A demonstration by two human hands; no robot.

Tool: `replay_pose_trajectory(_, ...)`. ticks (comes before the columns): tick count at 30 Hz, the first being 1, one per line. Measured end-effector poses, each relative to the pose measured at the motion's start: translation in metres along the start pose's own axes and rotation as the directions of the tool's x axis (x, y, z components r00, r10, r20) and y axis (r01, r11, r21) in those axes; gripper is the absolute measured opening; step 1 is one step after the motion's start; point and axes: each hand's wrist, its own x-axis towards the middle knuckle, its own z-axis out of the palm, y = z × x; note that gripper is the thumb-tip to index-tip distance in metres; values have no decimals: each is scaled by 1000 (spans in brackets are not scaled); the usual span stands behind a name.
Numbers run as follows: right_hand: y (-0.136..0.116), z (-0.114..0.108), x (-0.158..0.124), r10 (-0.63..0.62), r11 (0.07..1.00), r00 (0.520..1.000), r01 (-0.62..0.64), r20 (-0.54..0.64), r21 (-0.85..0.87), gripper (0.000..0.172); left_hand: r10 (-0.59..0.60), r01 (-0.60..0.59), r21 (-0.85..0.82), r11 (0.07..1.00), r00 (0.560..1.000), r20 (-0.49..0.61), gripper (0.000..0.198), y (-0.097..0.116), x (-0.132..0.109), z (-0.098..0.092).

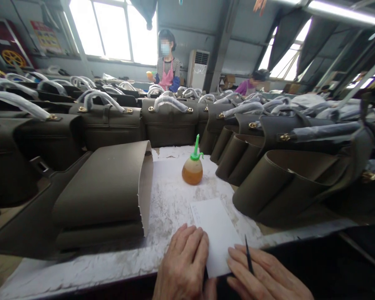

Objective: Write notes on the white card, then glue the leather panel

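My left hand [183,264] lies flat on the near edge of the worktable, fingers stretched out, its fingertips on the left side of a white card [217,231]. My right hand [265,275] rests beside it on the card's right side, with a thin dark pointed tool [248,258] held between its fingers, tip pointing away from me. Just beyond the card stands a small round bottle of amber liquid [193,168] with a green nozzle cap.
An unfinished taupe leather bag [106,196] lies on its side at the left. More bag bodies [287,183] crowd the right. Rows of finished bags with wrapped handles [170,118] fill the back. Two people work in the distance.
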Motion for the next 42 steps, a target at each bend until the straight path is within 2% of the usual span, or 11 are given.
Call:
replay_pose_trajectory(3,-1,10,-9,31,998,1000,-31,6,49,17,-29,29,-17,999,999,18,45,1,0,-1)
replay_pose_trajectory(7,1,14,-14,-8,996,1000,7,13,90,20,-17,18,-17,1000,1000,19,48,1,1,-4)
replay_pose_trajectory(12,2,7,-6,-9,994,1000,8,8,107,24,-2,-2,23,1000,986,165,51,0,7,-16)
replay_pose_trajectory(16,1,4,0,2,992,1000,-5,24,127,25,5,-11,31,999,984,176,51,0,11,-21)
replay_pose_trajectory(21,1,8,-3,-8,996,998,13,-59,83,30,26,-29,8,1000,981,193,54,0,13,-23)
replay_pose_trajectory(26,0,14,-8,0,993,998,8,-70,117,29,31,-34,12,999,981,194,55,0,12,-24)
replay_pose_trajectory(29,-2,17,-12,13,997,994,-4,-108,79,32,32,-33,4,999,980,196,57,0,11,-23)
replay_pose_trajectory(36,-7,20,-9,10,999,994,-7,-113,31,35,33,-43,51,998,981,189,57,-2,8,-22)
replay_pose_trajectory(40,-7,11,1,-6,998,1000,6,11,59,28,48,-67,83,994,977,210,53,-2,8,-22)
replay_pose_trajectory(42,-7,6,6,21,992,999,-27,45,127,23,54,-76,96,992,975,214,53,-3,8,-23)
